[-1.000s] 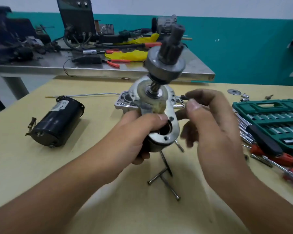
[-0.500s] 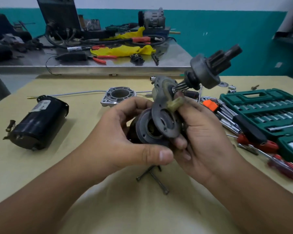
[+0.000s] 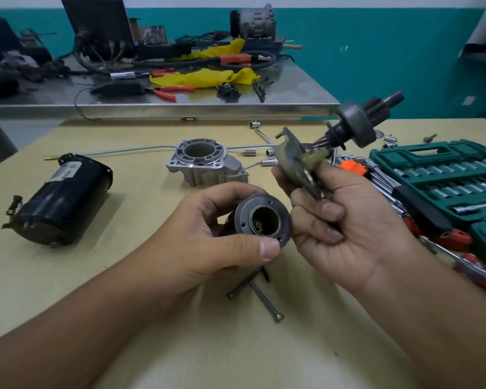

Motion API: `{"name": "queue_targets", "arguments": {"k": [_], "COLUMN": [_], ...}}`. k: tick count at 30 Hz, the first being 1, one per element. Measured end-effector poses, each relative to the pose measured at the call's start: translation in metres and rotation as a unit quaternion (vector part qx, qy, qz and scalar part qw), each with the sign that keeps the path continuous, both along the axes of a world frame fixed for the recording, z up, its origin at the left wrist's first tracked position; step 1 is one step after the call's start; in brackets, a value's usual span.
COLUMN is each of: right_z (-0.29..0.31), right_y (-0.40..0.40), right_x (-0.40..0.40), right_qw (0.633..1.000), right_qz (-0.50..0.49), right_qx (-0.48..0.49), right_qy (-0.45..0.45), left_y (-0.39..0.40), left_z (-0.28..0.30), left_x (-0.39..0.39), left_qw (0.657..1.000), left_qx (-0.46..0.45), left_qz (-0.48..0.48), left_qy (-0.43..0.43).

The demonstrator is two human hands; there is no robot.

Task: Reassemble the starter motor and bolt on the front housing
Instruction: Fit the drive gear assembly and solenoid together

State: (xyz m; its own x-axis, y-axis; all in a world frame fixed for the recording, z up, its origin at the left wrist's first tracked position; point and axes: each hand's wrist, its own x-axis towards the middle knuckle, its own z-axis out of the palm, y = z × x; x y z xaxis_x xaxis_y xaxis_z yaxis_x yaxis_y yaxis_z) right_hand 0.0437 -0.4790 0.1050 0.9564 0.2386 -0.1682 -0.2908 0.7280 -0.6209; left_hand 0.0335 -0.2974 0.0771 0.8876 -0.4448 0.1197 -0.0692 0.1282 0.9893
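The left hand (image 3: 208, 234) grips a round solenoid body (image 3: 263, 221), open end up. Just right of it, the right hand (image 3: 345, 223) holds the plate and pinion-drive assembly (image 3: 328, 147). The aluminium front housing (image 3: 205, 164) sits behind on the worktop (image 3: 141, 279).

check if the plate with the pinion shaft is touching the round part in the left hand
Apart. The head view shows the plate held up in the right hand, with that hand's fingers lying between it and the round part gripped in the left hand.
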Motion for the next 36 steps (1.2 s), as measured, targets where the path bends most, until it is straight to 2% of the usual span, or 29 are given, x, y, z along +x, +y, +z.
{"name": "queue_targets", "arguments": {"k": [5,10,17,20,23,26,30,32,36], "right_z": [-0.003,-0.006,-0.004,-0.002,-0.001,-0.002,-0.002,-0.002,-0.003], "right_y": [0.001,0.003,-0.001,-0.002,-0.003,-0.001,0.003,0.006,0.015], "right_x": [-0.001,-0.002,0.001,0.000,0.000,-0.001,-0.004,-0.006,-0.009], "right_qw": [0.999,1.000,0.999,0.999,0.999,1.000,1.000,0.999,0.996], "right_qz": [-0.011,-0.006,-0.030,-0.034,-0.031,-0.025,-0.017,-0.028,-0.056], "right_qx": [-0.050,-0.013,0.017,0.014,0.008,0.008,0.001,-0.014,-0.048], "right_qy": [-0.014,-0.019,-0.007,-0.011,-0.014,-0.010,-0.026,-0.032,-0.057], "left_y": [0.000,0.004,0.004,0.004,0.001,0.000,-0.002,-0.003,-0.004], "left_z": [-0.001,0.000,-0.003,-0.003,-0.003,-0.003,0.001,0.004,0.010], "left_x": [0.001,0.000,0.000,-0.001,-0.003,-0.003,-0.004,-0.006,-0.012], "left_qw": [1.000,0.999,0.995,0.994,0.992,0.986,0.947,0.925,0.854], "left_qx": [0.006,-0.038,-0.059,-0.047,-0.052,-0.019,0.096,0.126,0.213], "left_qz": [0.005,-0.032,-0.072,-0.035,-0.001,0.055,0.153,0.192,0.260], "left_qy": [-0.002,0.016,-0.039,-0.095,-0.115,-0.154,-0.267,-0.304,-0.396]}}
